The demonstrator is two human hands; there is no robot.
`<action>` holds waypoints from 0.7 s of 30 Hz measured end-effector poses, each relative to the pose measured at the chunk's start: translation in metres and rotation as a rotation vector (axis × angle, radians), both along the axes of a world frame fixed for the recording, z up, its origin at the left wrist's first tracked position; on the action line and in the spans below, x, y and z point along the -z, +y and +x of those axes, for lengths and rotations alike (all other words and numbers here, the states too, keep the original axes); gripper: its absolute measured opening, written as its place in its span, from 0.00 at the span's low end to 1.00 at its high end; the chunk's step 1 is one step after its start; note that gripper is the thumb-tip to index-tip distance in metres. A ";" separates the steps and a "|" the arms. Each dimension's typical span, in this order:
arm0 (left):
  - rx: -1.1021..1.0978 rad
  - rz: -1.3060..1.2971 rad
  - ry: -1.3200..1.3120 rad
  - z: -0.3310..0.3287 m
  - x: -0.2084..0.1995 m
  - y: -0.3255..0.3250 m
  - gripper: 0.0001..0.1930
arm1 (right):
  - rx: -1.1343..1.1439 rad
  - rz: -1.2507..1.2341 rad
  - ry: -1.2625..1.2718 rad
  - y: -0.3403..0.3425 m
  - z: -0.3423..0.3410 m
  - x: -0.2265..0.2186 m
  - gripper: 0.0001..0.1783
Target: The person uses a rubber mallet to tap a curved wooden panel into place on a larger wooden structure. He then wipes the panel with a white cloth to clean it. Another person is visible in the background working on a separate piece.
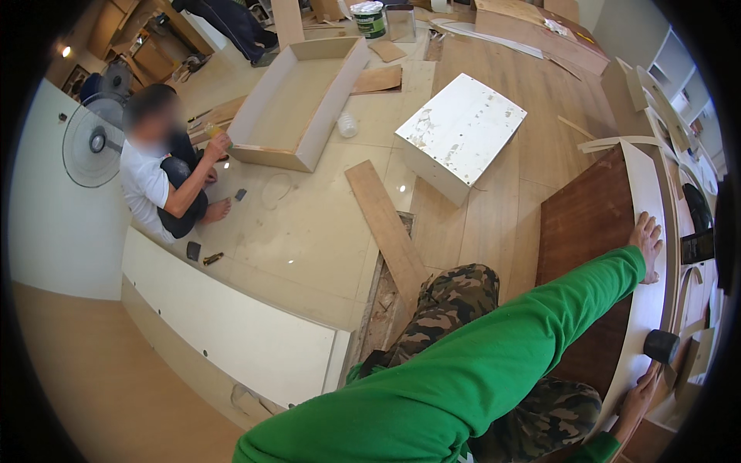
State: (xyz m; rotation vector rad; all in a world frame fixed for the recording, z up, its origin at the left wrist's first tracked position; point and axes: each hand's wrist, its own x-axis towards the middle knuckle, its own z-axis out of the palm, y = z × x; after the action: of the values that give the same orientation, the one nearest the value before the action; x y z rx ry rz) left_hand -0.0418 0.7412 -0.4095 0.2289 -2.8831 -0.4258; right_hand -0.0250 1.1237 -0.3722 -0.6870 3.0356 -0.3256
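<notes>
My left hand [650,245], at the end of a long green sleeve, lies with fingers spread on the pale edge strip [647,309] of a brown wooden panel [587,224]. Below it, at the right, my right hand [637,397] is closed on a mallet with a black head [661,346]. The mallet's head is just above that hand, close to the pale strip. Most of the mallet's handle is hidden.
A white box [463,127] and a loose board [386,220] lie on the floor ahead. At the left a person [158,166] crouches beside an open cabinet frame [297,100], near a fan [96,139]. A long white panel [231,316] runs along the lower left. Curled strips [656,100] lie at the right.
</notes>
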 end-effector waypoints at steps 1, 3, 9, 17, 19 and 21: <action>0.011 0.002 0.002 0.000 0.000 -0.004 0.49 | -0.011 -0.032 0.036 -0.005 0.005 0.001 0.29; 0.045 0.019 0.001 0.000 0.000 -0.012 0.48 | -0.058 -0.136 0.147 -0.012 0.013 0.002 0.28; 0.006 0.040 -0.012 -0.007 0.003 -0.044 0.40 | -0.058 -0.219 0.161 -0.014 0.017 0.007 0.30; -0.146 0.108 0.093 -0.006 0.002 -0.063 0.36 | -0.007 -0.180 0.021 -0.012 0.012 0.000 0.32; -0.187 0.111 0.140 -0.006 0.007 -0.061 0.38 | -0.042 -0.183 0.091 -0.012 0.012 0.001 0.31; -0.190 0.113 0.171 -0.008 0.011 -0.060 0.41 | -0.053 -0.171 0.126 -0.012 0.013 0.002 0.31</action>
State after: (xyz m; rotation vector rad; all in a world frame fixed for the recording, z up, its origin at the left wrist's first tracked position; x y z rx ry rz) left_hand -0.0503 0.6811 -0.4207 0.4576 -2.6432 -0.5449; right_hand -0.0116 1.1120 -0.3744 -0.8268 3.1270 -0.5675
